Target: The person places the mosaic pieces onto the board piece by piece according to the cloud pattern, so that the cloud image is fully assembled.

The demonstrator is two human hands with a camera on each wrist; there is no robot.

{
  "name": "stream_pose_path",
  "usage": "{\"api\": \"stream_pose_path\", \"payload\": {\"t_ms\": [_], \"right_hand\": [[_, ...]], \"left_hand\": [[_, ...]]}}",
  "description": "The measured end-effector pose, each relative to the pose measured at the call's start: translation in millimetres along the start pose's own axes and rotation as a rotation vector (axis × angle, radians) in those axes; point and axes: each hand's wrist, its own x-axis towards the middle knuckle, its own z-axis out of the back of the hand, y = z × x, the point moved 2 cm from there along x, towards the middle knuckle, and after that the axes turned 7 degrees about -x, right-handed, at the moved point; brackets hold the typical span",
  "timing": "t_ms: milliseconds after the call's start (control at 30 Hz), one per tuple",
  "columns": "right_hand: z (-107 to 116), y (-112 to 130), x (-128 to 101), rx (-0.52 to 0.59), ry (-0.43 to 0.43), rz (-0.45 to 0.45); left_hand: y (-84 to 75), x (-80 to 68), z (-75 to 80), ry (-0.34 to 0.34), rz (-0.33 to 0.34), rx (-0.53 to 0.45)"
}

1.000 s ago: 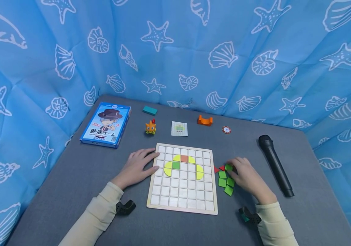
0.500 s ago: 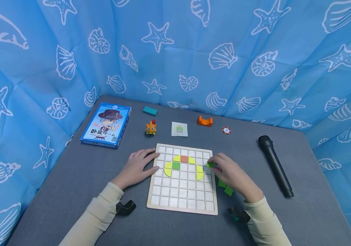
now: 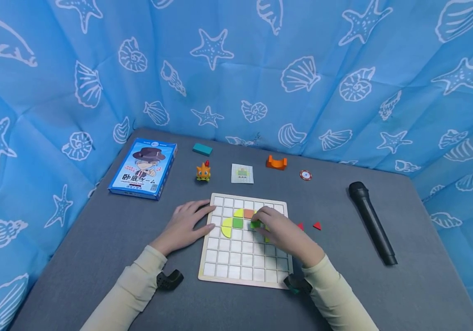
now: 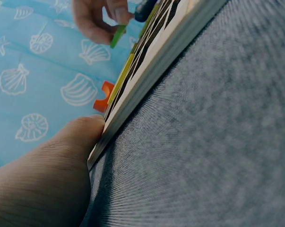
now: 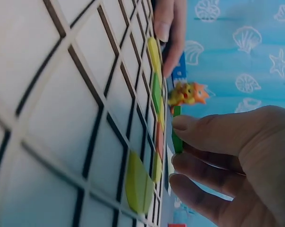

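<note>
A white grid board (image 3: 245,266) lies on the grey table, with yellow curved pieces (image 3: 227,227), an orange tile (image 3: 248,214) and a green tile (image 3: 237,223) in its upper rows. My left hand (image 3: 203,218) rests flat on the board's left edge, and its thumb (image 4: 62,165) presses the board's rim (image 4: 147,80). My right hand (image 3: 258,222) hovers over the board's upper middle and pinches a green square tile (image 3: 255,224) (image 5: 177,132) just above the cells, right of the placed green tile. Part of the right yellow piece is hidden under this hand.
Two red triangles (image 3: 300,226) (image 3: 317,225) lie right of the board, and a black microphone (image 3: 371,223) farther right. Behind the board are a blue game box (image 3: 143,168), a teal block (image 3: 202,148), an orange toy (image 3: 203,172), a pattern card (image 3: 242,173), an orange bracket (image 3: 276,162) and a chip (image 3: 305,175). Blue curtain walls surround the table.
My right hand picked a green tile from the pile right of the board and carried it leftward over the board's upper middle. The left hand stayed put.
</note>
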Motion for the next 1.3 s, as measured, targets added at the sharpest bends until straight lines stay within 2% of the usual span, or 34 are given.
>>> {"api": "stream_pose_path", "payload": {"t_ms": [267,533,867,1300], "right_hand": [[-13,5,9,-0.074,0.033,-0.014],[-16,5,10,-0.107,0.006,0.002],[-15,4,13,-0.148,0.026,-0.07],[-14,3,14,-0.112,-0.02,0.029]], "left_hand": [[-0.7,-0.3,0.1,-0.003,0.003,0.003],[-0.4,0.1,0.6,-0.006,0.0,0.0],[0.2,0.0,0.9,-0.006,0.007,0.007],[0.2,0.5,1.0,0.004,0.005,0.007]]}}
